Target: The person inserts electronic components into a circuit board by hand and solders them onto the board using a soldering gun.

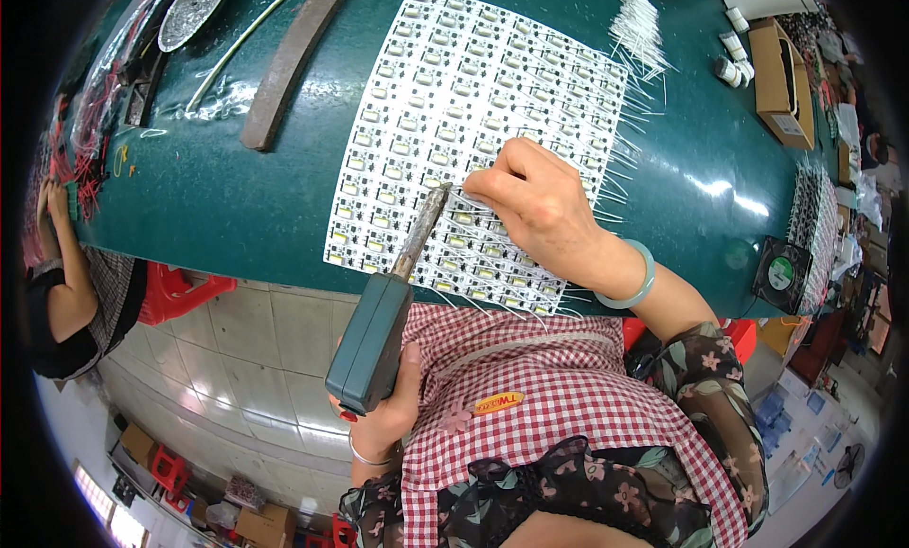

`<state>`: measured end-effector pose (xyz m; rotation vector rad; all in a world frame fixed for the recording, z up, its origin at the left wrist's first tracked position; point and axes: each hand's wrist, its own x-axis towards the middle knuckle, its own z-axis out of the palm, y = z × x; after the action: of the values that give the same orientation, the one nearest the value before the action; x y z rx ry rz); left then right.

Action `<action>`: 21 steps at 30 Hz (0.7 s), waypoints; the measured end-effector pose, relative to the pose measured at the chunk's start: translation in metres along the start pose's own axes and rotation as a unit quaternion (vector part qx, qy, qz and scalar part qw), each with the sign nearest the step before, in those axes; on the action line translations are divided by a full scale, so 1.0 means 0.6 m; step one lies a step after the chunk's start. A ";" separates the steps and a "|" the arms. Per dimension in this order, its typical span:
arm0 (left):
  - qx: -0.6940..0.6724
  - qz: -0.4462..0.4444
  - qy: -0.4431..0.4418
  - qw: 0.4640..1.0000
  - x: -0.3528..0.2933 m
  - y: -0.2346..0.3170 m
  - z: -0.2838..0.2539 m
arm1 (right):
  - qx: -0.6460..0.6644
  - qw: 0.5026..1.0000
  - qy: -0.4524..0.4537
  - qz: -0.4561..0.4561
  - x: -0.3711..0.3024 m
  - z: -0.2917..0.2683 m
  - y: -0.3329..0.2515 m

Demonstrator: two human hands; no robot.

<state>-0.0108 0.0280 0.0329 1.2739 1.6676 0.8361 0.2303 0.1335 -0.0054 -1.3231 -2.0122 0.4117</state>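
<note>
A white sheet of LED circuit boards (402,98), set out in rows of small yellowish chips, lies on the green table. My left hand (390,415) is wrapped around the handle of a dark green soldering gun (371,335). The gun's metal tip (441,196) meets the sheet near its middle, right beside my right fingertips. Over the right part of the sheet, my right hand (542,202) pinches a thin white wire, mostly covered by the fingers. Many white wires (617,160) stick out past the sheet's right edge.
A heap of loose white wires (639,38) lies beyond the sheet. At left are a dark flat bar (294,70), a pale rod (237,51) and a metal dish (192,13). A cardboard box (778,84) and a small fan (782,275) stand right. Another person's arm (68,250) rests at far left.
</note>
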 end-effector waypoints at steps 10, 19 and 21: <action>-0.049 0.020 -0.042 0.998 -0.013 -0.018 -0.014 | -0.002 1.000 -0.002 0.002 0.001 0.000 0.000; 0.009 0.046 -0.061 0.997 -0.013 -0.025 -0.016 | -0.005 1.000 -0.004 0.003 0.000 -0.001 -0.001; 0.017 0.049 -0.071 0.996 -0.012 -0.029 -0.017 | -0.003 1.000 -0.001 0.001 0.000 -0.001 -0.002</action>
<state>-0.0260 0.0164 0.0232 1.4145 1.5233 0.7601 0.2296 0.1332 -0.0044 -1.3293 -2.0155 0.4078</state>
